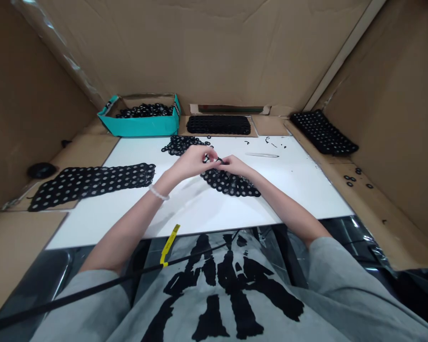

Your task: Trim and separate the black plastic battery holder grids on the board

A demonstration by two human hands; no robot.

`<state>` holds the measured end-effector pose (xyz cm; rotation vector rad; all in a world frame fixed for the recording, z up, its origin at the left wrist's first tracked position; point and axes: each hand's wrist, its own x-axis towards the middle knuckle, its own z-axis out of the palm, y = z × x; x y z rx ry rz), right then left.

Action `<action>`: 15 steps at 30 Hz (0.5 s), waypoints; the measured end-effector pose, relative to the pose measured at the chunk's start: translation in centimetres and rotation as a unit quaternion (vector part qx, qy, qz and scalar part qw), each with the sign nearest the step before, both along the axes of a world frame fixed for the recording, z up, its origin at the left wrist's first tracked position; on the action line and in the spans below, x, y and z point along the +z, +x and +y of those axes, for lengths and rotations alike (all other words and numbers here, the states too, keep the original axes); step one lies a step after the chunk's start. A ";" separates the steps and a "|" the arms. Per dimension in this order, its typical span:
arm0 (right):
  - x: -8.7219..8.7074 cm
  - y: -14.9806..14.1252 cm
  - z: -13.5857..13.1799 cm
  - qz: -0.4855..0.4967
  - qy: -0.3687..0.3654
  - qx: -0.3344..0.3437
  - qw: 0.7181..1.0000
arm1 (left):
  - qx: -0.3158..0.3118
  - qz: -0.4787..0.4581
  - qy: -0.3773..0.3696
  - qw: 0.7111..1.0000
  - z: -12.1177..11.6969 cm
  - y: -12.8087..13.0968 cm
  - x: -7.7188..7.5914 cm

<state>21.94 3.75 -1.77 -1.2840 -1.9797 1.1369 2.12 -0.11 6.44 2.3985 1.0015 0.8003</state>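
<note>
Left of frame, a perforated black sheet [89, 185] lies across the edge of the white table [299, 194], long axis running roughly left to right. At upper left, a teal box [142, 127] holds loose black pieces [145, 111].

At centre, the left hand [189, 161], with a white beaded bracelet [159, 192] at its wrist, and the right hand [235, 166] meet above the table. Each grip is closed at the fingertips on a small black piece [214, 160], which sits between them. The fingers hide most of it, so its long axis cannot be determined. The left hand is nearer a heap of black perforated material [181, 145]; the right hand is directly above a second perforated sheet [230, 184].

Further right, a pale narrow strip [262, 155] lies on the table. At far right, a third black sheet [323, 133] and loose black rings [349, 180] rest on cardboard.
</note>
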 end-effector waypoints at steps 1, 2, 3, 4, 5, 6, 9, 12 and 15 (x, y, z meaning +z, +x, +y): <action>0.1 0.0 0.1 0.007 -0.007 0.006 1.000 | -0.001 0.033 -0.028 0.999 1.7 -0.1 -1.6; 0.2 0.1 0.2 0.016 -0.014 0.013 1.000 | -0.002 0.048 -0.049 0.998 2.9 -0.2 -3.2; 0.2 0.1 0.3 0.026 -0.020 0.021 0.999 | 0.010 0.041 -0.063 0.997 3.6 -0.3 -4.5; 0.3 0.1 0.4 0.036 -0.025 0.029 0.999 | 0.026 0.016 -0.077 0.997 3.9 -0.4 -5.6; 0.3 0.2 0.4 0.047 -0.030 0.038 0.998 | 0.045 -0.016 -0.091 0.995 4.0 -0.5 -6.5; 0.3 0.3 0.5 0.059 -0.034 0.047 0.997 | 0.062 -0.048 -0.107 0.991 4.0 -0.5 -7.1; 0.1 0.4 0.5 0.092 -0.040 0.085 0.991 | 0.095 -0.116 -0.163 0.975 4.1 -0.7 -7.8; -0.2 0.3 0.5 0.113 -0.033 0.106 0.987 | 0.097 -0.150 -0.216 0.960 4.4 -0.9 -7.8; -0.5 0.1 0.5 0.115 -0.016 0.094 0.989 | 0.090 -0.183 -0.269 0.941 4.4 -1.0 -7.8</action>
